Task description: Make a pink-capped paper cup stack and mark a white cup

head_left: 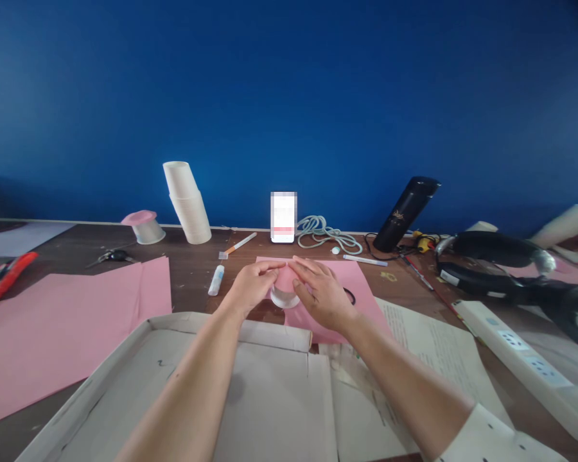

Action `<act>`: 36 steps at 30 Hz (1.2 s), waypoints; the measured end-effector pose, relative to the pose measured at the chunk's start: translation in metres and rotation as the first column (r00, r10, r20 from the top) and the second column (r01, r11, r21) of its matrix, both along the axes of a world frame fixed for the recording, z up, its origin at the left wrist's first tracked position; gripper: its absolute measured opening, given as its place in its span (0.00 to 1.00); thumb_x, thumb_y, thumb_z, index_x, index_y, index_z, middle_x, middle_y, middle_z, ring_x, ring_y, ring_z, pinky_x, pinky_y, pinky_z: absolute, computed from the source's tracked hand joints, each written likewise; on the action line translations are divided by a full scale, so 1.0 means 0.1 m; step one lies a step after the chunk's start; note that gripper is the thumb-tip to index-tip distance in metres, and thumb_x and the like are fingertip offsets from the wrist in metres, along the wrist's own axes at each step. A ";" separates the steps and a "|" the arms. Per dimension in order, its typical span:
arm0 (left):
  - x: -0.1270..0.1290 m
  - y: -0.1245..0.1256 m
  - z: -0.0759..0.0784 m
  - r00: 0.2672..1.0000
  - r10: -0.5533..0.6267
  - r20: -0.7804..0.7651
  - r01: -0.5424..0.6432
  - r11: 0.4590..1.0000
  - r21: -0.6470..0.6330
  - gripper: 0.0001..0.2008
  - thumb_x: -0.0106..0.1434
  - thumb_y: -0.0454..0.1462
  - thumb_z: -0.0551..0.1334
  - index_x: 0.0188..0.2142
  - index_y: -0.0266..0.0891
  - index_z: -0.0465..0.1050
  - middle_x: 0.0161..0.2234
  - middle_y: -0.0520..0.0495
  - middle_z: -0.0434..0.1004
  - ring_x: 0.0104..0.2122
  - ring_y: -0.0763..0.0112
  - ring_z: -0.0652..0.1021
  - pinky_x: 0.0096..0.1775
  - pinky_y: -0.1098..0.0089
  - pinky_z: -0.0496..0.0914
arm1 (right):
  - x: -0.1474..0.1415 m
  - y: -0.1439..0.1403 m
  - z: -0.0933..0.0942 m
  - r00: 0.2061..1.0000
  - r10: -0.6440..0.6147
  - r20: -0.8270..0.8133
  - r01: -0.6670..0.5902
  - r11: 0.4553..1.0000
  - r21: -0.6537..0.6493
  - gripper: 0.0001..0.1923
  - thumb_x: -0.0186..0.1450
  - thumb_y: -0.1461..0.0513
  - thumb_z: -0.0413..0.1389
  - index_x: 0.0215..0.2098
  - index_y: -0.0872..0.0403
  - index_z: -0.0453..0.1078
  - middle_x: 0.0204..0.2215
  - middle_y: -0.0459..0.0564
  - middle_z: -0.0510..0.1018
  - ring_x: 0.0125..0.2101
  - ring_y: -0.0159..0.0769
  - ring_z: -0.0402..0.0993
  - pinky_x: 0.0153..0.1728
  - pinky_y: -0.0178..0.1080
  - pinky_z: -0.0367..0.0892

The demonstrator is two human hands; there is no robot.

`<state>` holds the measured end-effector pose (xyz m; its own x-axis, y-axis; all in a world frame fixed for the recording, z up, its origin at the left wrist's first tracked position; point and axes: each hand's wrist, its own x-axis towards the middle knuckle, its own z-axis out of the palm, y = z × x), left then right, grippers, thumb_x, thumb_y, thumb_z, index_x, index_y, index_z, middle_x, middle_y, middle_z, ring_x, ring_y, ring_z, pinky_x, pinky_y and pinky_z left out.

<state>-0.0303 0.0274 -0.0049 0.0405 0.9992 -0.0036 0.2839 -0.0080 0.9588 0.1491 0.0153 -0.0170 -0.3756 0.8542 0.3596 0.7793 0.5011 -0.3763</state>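
A white paper cup [284, 299] stands in front of me, with a piece of pink paper [285, 280] covering its top. My left hand [253, 282] grips the paper's left side, thumb and forefinger close together at the edge. From the right, my right hand [325, 298] holds the same paper, its fingers over the far side and its thumb near the front. The fingers hide part of the cup's rim. Under the cup and my right hand lies a larger pink sheet [361, 289].
A cup stack [187, 202] and a pink-topped cup [149, 231] stand back left. A glue tube [216, 280], a utility knife [241, 242] and a phone [284, 218] are near. A cardboard tray [270, 398] lies in front; a power strip [515, 359] and black bottle [407, 213] are right.
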 end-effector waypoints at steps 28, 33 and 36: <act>-0.03 0.03 -0.07 0.995 -0.046 0.083 0.053 0.995 -0.085 0.16 0.57 0.40 0.60 0.44 0.45 0.77 0.45 0.46 0.78 0.42 0.63 0.76 0.42 0.68 0.68 | -0.01 -0.03 -0.04 0.996 -0.042 0.085 0.043 0.999 -0.018 0.25 0.70 0.54 0.37 0.64 0.46 0.51 0.64 0.43 0.54 0.63 0.46 0.49 0.60 0.56 0.48; -0.04 0.04 -0.08 0.998 -0.059 0.029 0.061 0.995 -0.081 0.16 0.58 0.41 0.59 0.45 0.46 0.76 0.46 0.47 0.77 0.43 0.64 0.76 0.44 0.67 0.68 | -0.02 -0.04 -0.02 0.988 -0.061 0.140 0.064 0.998 -0.011 0.25 0.70 0.54 0.36 0.64 0.46 0.50 0.64 0.42 0.54 0.63 0.44 0.48 0.60 0.56 0.49; -0.04 0.04 -0.07 0.998 -0.063 0.019 0.064 0.994 -0.087 0.16 0.58 0.42 0.58 0.46 0.46 0.76 0.45 0.48 0.77 0.41 0.65 0.76 0.41 0.68 0.68 | -0.03 -0.05 -0.01 0.984 -0.072 0.163 0.075 0.997 -0.014 0.25 0.70 0.54 0.35 0.64 0.46 0.50 0.64 0.42 0.54 0.63 0.44 0.48 0.59 0.56 0.49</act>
